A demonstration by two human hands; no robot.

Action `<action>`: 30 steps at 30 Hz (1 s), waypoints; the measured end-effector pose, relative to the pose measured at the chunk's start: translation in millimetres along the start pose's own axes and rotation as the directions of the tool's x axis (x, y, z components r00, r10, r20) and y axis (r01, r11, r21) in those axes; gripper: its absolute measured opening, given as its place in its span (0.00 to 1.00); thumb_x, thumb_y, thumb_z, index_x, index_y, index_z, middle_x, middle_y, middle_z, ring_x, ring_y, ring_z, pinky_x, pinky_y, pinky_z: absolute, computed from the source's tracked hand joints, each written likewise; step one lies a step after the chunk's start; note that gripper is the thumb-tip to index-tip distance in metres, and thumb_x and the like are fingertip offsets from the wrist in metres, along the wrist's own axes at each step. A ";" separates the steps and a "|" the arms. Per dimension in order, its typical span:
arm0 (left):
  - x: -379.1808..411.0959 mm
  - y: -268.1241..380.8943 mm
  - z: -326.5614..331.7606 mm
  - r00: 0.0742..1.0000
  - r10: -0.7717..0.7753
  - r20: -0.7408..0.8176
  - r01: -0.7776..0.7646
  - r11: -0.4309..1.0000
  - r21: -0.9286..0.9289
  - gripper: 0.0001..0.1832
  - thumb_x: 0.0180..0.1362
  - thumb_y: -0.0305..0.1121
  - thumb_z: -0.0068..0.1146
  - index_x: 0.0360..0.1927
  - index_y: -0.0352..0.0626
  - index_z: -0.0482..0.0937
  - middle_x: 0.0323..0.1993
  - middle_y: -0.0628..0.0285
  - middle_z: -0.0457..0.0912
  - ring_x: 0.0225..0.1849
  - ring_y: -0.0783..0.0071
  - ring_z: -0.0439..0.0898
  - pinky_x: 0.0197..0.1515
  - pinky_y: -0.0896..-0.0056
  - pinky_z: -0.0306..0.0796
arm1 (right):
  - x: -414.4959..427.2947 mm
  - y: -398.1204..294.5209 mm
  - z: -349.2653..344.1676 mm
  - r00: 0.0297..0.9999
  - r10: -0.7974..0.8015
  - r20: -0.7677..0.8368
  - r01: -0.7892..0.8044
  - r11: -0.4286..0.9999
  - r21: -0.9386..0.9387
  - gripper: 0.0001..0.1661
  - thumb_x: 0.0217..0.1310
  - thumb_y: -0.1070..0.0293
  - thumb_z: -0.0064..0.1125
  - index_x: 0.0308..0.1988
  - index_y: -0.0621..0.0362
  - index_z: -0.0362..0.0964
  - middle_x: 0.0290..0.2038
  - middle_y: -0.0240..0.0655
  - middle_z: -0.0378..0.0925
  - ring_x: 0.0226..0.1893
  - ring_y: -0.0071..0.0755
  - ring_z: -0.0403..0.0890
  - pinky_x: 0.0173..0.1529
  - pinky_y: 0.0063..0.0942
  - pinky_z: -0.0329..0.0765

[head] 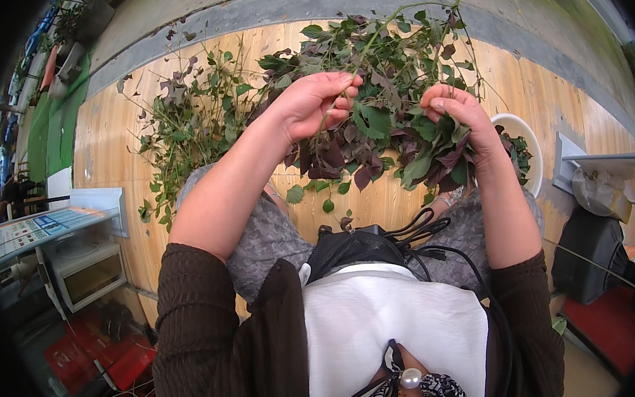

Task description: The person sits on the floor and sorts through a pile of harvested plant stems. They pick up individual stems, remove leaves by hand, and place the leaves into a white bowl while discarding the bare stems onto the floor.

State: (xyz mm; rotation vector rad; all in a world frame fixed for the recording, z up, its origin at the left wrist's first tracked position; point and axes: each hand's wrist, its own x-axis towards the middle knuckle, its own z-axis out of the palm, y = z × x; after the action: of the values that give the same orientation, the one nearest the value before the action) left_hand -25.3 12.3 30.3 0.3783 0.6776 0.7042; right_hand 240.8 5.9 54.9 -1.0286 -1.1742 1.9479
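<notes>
A long green stem (374, 34) of a leafy plant, probably perilla, is pinched in my left hand (318, 100). It slants up and to the right, then bends down at its far end. My right hand (467, 111) holds a bunch of green and purple leaves (437, 152) against the palm, with thumb and forefinger close together at the top. Under and beyond both hands lies a heap of cut perilla stems (317, 53) with green and purple leaves. Another heap of thin, small-leaved green stems (194, 118) spreads to the left.
Beside my right forearm stands a white plastic basket (536, 153) with picked leaves inside. Wood-look flooring (261, 189) carries the heaps and several loose leaves. A glass-topped counter (51, 228) is at left; a black container (588, 255) and a plastic bag (599, 193) are at right.
</notes>
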 end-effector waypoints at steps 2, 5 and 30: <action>0.0 0.2 1.0 1.000 -0.002 0.005 0.001 1.000 0.008 0.07 0.63 0.32 0.46 0.39 0.39 0.70 0.27 0.70 0.71 0.20 0.88 0.63 0.19 0.88 0.59 | -1.5 -1.3 1.6 1.000 0.017 -0.023 -0.018 0.999 -0.037 0.11 0.52 0.66 0.58 0.36 0.60 0.74 0.28 0.26 0.74 0.29 0.14 0.71 0.36 0.13 0.68; 0.7 -0.6 1.5 1.000 0.002 -0.001 -0.002 1.000 0.019 0.07 0.63 0.32 0.47 0.38 0.39 0.71 0.27 0.71 0.71 0.20 0.88 0.64 0.20 0.88 0.59 | -5.3 -3.2 14.2 0.999 0.009 -0.052 -0.013 0.997 -0.072 0.13 0.52 0.66 0.61 0.37 0.60 0.74 0.28 0.26 0.73 0.30 0.13 0.71 0.36 0.13 0.68; 13.1 -24.1 14.5 0.995 0.100 -0.010 -0.100 0.995 -0.025 0.08 0.61 0.34 0.50 0.38 0.39 0.72 0.32 0.65 0.74 0.38 0.75 0.77 0.41 0.78 0.74 | 1.0 58.4 71.8 0.996 -0.019 0.090 0.039 0.974 -0.224 0.11 0.58 0.70 0.56 0.40 0.65 0.75 0.31 0.26 0.76 0.34 0.14 0.72 0.41 0.17 0.71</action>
State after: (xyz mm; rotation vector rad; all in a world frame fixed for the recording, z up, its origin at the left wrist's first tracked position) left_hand 3.1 3.0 22.3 0.3881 0.6607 0.8095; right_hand 171.4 -46.2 22.8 -1.0427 -1.4784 1.8843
